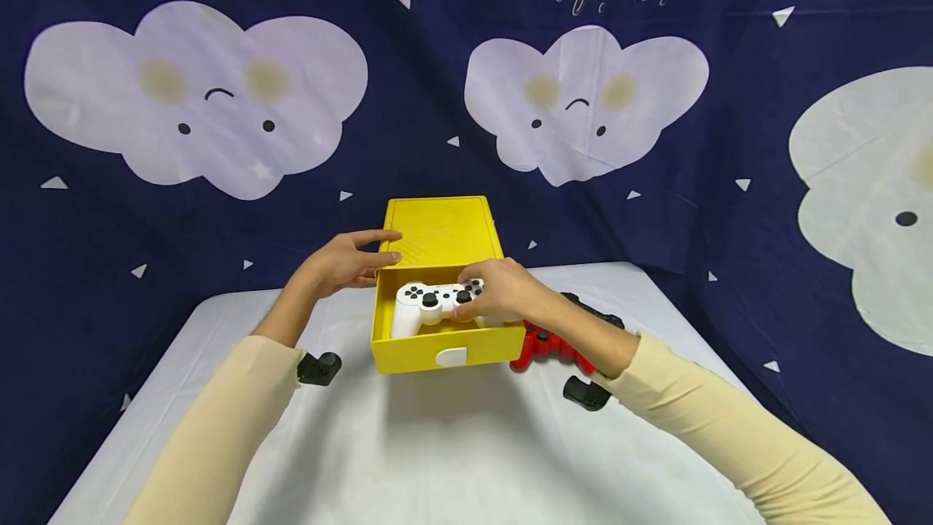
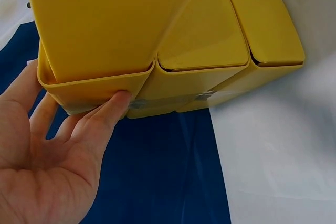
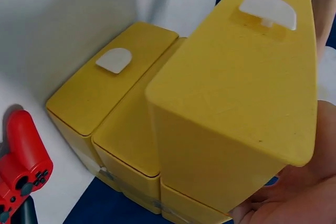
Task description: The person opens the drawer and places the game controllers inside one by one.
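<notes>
A yellow drawer cabinet (image 1: 440, 229) stands at the back of the white table, its top drawer (image 1: 408, 356) pulled out. Inside that drawer is a white game controller (image 1: 406, 321) with black buttons and sticks. My right hand (image 1: 504, 292) reaches in from the right and grips the controller's right part, covering it. On the cabinet's left side, my left hand (image 1: 346, 266) rests with extended fingers at the top edge and side wall. In the left wrist view, left fingertips (image 2: 119, 98) touch the yellow side. Two lower drawers (image 3: 92, 100) are closed; white half-round handles show.
To the cabinet's right lies a red game controller (image 1: 557, 348), partly behind my right forearm, with a black game controller (image 1: 594, 312) beyond it. A dark blue cloth (image 1: 408, 160) with printed clouds hangs close behind. Small black devices (image 1: 319, 369) sit at both wrists.
</notes>
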{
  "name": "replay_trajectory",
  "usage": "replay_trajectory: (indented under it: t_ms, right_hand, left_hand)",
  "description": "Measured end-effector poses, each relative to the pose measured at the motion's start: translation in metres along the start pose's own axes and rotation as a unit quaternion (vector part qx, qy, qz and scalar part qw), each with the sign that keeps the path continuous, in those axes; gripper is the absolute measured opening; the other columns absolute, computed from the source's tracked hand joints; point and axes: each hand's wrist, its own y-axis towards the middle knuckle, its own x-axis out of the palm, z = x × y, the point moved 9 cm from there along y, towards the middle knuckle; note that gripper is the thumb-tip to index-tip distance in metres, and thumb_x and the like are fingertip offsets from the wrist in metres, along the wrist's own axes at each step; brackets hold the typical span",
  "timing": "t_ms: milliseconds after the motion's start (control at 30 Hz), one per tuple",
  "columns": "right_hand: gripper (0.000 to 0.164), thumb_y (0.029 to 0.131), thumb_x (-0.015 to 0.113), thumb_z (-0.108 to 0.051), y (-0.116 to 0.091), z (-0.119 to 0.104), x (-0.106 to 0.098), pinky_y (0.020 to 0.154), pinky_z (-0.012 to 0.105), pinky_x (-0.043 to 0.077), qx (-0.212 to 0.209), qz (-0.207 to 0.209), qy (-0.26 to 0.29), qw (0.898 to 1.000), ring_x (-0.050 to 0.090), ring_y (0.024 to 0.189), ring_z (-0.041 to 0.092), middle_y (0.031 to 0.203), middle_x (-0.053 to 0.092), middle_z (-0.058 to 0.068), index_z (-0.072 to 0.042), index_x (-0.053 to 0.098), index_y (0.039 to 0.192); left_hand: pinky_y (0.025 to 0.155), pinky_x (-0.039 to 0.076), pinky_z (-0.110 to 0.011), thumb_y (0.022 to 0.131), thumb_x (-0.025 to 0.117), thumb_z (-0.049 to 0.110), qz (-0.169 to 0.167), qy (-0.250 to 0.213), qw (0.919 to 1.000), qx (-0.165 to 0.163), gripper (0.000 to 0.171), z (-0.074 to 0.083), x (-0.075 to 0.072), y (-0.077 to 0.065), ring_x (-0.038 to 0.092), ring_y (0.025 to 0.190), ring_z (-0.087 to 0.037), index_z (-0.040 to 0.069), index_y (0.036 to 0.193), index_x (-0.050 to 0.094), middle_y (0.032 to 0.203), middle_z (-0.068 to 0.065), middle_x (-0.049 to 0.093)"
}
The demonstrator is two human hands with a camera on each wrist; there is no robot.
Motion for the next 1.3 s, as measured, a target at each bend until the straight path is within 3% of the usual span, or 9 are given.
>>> replay_trajectory:
  t_ms: [400, 767, 933, 1300]
  right_hand:
    - [0.073, 0.082, 0.084, -0.042, -0.02, -0.005, -0.022, 0.101, 0.043, 0.054, 0.007, -0.017, 0.02, 1.0, 0.062, 0.117, 0.026, 0.13, 0.067, 0.01, -0.007, 0.058, 0.14]
    - [0.09, 0.076, 0.089, -0.041, -0.046, 0.008, -0.031, 0.109, 0.059, 0.045, 0.015, -0.04, 0.028, 0.999, 0.047, 0.133, 0.037, 0.147, 0.053, 0.018, -0.01, 0.047, 0.15]
    - [0.1, 0.072, 0.092, -0.037, -0.047, 0.019, -0.025, 0.106, 0.06, 0.047, 0.028, -0.065, 0.048, 0.996, 0.042, 0.137, 0.039, 0.15, 0.048, 0.021, -0.017, 0.04, 0.155]
    - [0.112, 0.07, 0.095, -0.034, -0.033, 0.028, -0.018, 0.11, 0.062, 0.044, 0.035, -0.104, 0.092, 0.99, 0.041, 0.138, 0.039, 0.156, 0.039, 0.021, -0.02, 0.029, 0.16]
  left_hand:
    - [0.111, 0.048, -0.049, 0.098, 0.07, 0.028, -0.001, -0.003, 1.0, 0.002, 0.064, -0.001, -0.001, -0.001, 0.05, 0.138, -0.039, 0.023, 0.156, 0.043, 0.161, -0.015, 0.037]
    - [0.11, 0.048, -0.049, 0.099, 0.069, 0.029, 0.003, 0.001, 1.0, 0.008, 0.062, -0.002, 0.0, -0.001, 0.049, 0.139, -0.04, 0.023, 0.156, 0.043, 0.161, -0.015, 0.038]
    - [0.11, 0.049, -0.049, 0.099, 0.068, 0.03, 0.004, 0.008, 0.9999, 0.01, 0.062, -0.002, 0.0, -0.001, 0.05, 0.139, -0.04, 0.024, 0.156, 0.043, 0.161, -0.014, 0.039]
    - [0.11, 0.049, -0.049, 0.098, 0.069, 0.031, 0.005, 0.011, 0.9999, 0.004, 0.063, -0.001, 0.0, -0.002, 0.05, 0.139, -0.039, 0.026, 0.155, 0.043, 0.161, -0.014, 0.039]
